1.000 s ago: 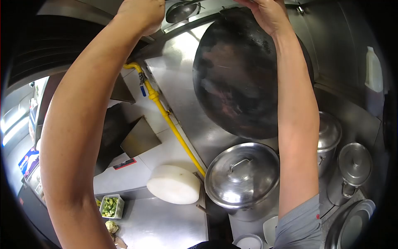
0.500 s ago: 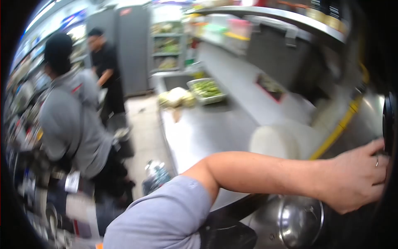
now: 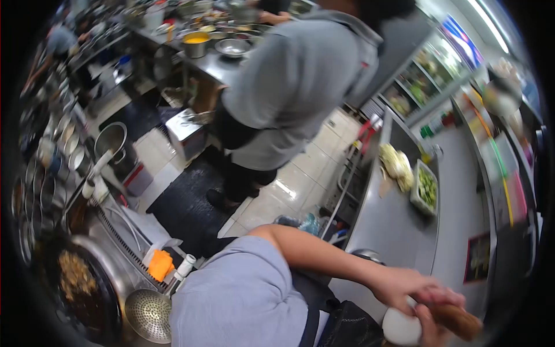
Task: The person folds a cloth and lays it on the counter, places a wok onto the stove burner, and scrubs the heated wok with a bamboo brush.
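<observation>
My left arm in a grey sleeve reaches across to the lower right, and my left hand [image 3: 407, 287] is closed, its fingers curled and blurred. Just below it, part of my right hand [image 3: 429, 327] shows, with the thumb raised; the two hands meet. A white round thing [image 3: 402, 327] lies right under my left hand, against the fingers. Beside the fingers, a brown elongated thing [image 3: 459, 321] is too smeared to name. What either hand grips is hidden.
A steel counter [image 3: 384, 220] carries cabbage [image 3: 396, 165] and a tray of chopped greens [image 3: 426, 188]. A person in grey [image 3: 295, 75] stands ahead on a black mat [image 3: 185, 202]. At lower left are a wok [image 3: 104, 277], a perforated strainer [image 3: 148, 315] and an orange cloth [image 3: 161, 265].
The view has swung left and down, bringing the wok and strainer into sight. My left hand now shows at the lower right with my right hand beside it. The person in black is mostly hidden.
</observation>
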Action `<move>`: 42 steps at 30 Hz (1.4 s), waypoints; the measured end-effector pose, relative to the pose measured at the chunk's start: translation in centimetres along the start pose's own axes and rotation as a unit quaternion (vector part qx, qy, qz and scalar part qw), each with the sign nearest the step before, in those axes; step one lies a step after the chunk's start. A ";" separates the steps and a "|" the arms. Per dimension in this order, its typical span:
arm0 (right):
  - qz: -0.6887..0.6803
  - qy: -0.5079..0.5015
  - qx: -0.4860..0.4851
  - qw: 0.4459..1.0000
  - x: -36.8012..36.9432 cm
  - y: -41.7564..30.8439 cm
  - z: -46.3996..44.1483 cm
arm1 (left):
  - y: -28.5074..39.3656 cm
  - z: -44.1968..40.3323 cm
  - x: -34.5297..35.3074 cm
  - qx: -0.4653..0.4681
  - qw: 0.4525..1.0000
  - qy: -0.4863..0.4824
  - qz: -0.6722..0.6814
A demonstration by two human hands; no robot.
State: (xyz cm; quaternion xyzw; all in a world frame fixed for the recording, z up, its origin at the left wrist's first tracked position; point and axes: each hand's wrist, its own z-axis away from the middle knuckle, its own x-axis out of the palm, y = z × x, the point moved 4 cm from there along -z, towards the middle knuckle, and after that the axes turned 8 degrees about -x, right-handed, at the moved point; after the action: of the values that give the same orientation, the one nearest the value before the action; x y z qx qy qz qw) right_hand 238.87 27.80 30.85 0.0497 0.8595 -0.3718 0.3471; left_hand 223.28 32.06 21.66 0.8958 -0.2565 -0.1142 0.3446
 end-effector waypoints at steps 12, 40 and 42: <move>-0.071 -0.537 0.057 0.839 41.6 5.6 -13.8 | 4.0 45.4 -23.2 -0.255 0.843 0.381 -0.280; 0.556 -0.415 -0.464 0.551 92.7 17.9 -34.6 | 50.7 80.2 -65.7 -0.003 0.551 0.770 -0.322; 0.624 -0.396 -0.520 0.429 95.6 19.0 -37.6 | 53.2 82.2 -68.9 -0.012 0.530 0.784 -0.322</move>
State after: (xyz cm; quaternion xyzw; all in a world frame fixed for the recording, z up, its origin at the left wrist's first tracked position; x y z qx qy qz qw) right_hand 152.26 50.32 -23.08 0.2298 0.3933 0.4843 0.7469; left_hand 113.58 -10.34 -0.97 0.6430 0.4242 0.5277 0.3579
